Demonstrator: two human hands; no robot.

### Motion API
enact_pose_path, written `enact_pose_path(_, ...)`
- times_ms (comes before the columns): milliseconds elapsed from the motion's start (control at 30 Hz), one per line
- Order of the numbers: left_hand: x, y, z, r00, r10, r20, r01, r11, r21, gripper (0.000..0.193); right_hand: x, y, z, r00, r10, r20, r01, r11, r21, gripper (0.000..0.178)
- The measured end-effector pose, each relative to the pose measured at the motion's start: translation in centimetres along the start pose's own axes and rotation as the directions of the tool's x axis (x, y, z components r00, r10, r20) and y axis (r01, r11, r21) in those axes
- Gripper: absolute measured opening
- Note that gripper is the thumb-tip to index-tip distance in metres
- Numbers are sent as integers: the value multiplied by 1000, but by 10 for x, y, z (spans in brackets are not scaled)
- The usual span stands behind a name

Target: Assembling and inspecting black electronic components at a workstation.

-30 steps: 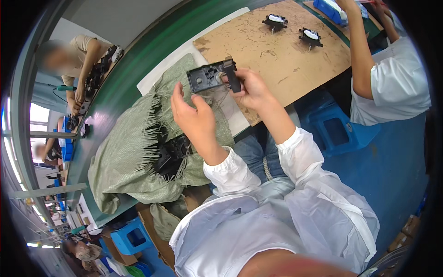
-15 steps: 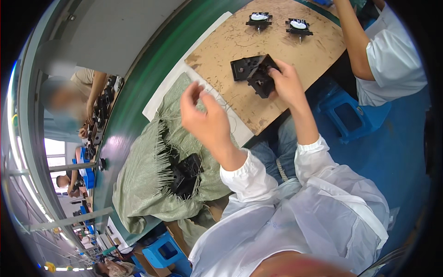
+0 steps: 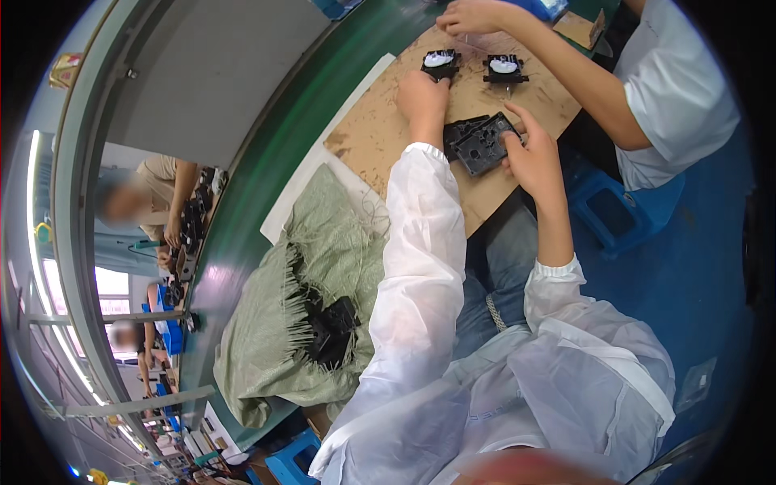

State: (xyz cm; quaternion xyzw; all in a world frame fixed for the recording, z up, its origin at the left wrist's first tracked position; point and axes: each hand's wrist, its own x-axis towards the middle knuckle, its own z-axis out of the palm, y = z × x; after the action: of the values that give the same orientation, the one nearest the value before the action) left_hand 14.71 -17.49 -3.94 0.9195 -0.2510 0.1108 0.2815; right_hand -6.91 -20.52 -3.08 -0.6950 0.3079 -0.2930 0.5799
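My left hand point(image 3: 423, 97) reaches to the far side of the board, its fingers closed on the near edge of a small black mechanism point(image 3: 438, 63) topped with a white disc; the fingertips are partly hidden. In my right hand point(image 3: 533, 155) is a square black plastic housing point(image 3: 482, 147), tilted and gripped at its right edge, index finger raised. Behind it, partly covered, lies a second black housing point(image 3: 459, 132) on the board. To the right of the first mechanism stands a similar black mechanism point(image 3: 504, 68) with a white disc and a thin metal shaft.
The worn brown board point(image 3: 364, 129) lies on a green table point(image 3: 242, 218). A green woven sack point(image 3: 267, 323) with black plastic parts point(image 3: 333, 331) sits at left. A co-worker's hand point(image 3: 473, 18) and forearm cross the far edge. A blue stool point(image 3: 614, 210) stands at right.
My left hand has moved from above the sack to the far left mechanism. My right hand has turned its housing flatter and moved slightly right. The co-worker's arm has reached over the board.
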Motion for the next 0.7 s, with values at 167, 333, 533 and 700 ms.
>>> enact_pose_path(167, 6, -9, 2, 994, 37, -106, -39, 999, -16, 20, 6, 14, -13, 996, -36, 85, 34, 999, 21, 44)
enact_pose_path(333, -12, -5, -55, 957, 110, -267, -67, 984, 164, 16, 6, 15, -26, 968, 90, 233, -134, 974, 184, 53)
enact_pose_path(533, -86, -7, -141, 707, 185, -683, -182, 980, 78, 17, 0, 12, -12, 905, -45, 423, -229, 786, 574, 53)
enact_pose_path(700, -160, -1, -147, 510, -367, -778, -468, 640, -609, 22, -5, 8, 8, 822, -124, 556, -311, 720, 620, 53)
